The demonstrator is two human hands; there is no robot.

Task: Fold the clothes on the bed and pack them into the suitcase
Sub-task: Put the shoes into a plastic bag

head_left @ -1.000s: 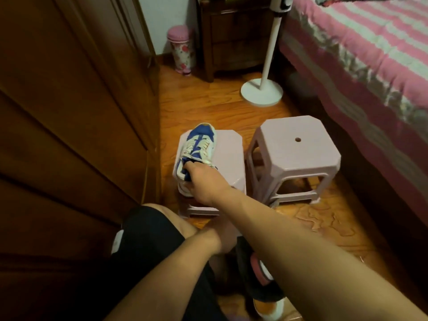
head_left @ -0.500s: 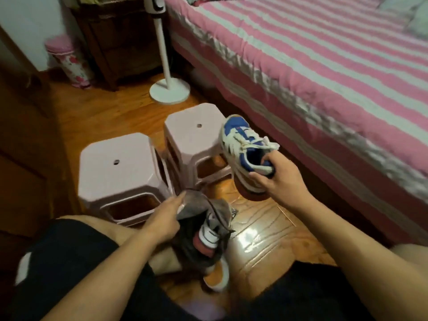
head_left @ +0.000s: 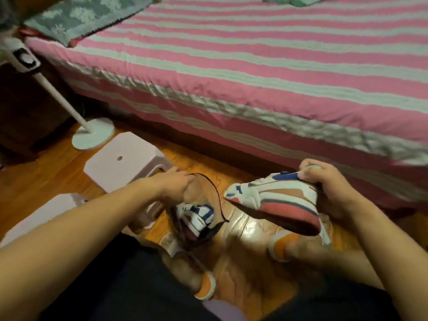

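Note:
My right hand (head_left: 328, 188) grips a white, blue and red sneaker (head_left: 275, 200) by its heel opening, sole turned toward me, above the floor in front of the bed (head_left: 231, 66). My left hand (head_left: 176, 186) holds open the rim of a brownish shoe bag (head_left: 208, 195) with a dark edge. A second white and blue sneaker (head_left: 196, 216) sits inside that bag. The held sneaker's toe points left, toward the bag mouth, a short gap away. No suitcase or clothes pile is in view.
Two pale pink plastic stools (head_left: 122, 163) (head_left: 41, 216) stand at the left on the wooden floor. A white fan stand (head_left: 92, 133) rises behind them. A grey-green patterned blanket (head_left: 81, 15) lies on the bed's far left. My feet in orange slippers (head_left: 282, 246) are below.
My right hand carried the sneaker off the stool and rightward, then lowered it beside the bag. My left hand opened the bag wider. The view swung right toward the bed.

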